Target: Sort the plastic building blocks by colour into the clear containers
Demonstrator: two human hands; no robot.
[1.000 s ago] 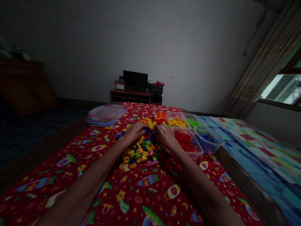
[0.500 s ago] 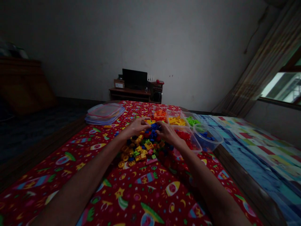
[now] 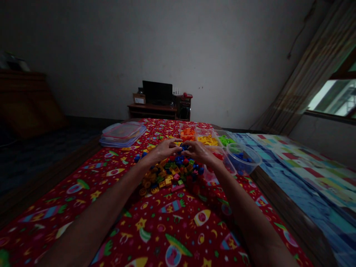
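My left hand (image 3: 167, 148) and my right hand (image 3: 197, 151) face each other above the far side of a mixed pile of toy building bricks (image 3: 169, 176). Between their fingertips is a small cluster of blue bricks (image 3: 184, 147), with the fingers of both hands curled and closed on it. How many pieces are in the cluster I cannot tell. Beneath lie yellow, blue, green, red and pink bricks, partly covered by my wrists.
Clear containers hold sorted orange bricks (image 3: 188, 133), yellow bricks (image 3: 208, 140) and green bricks (image 3: 226, 140). Beside my right wrist stand a tub of red bricks and a round tub (image 3: 257, 163) of blue ones. Stacked lids (image 3: 122, 134) lie left on the red patterned cloth (image 3: 155, 230).
Both hands have come closer together over the pile, lifting a little with the blue bricks between them. The camera view has shifted slightly.
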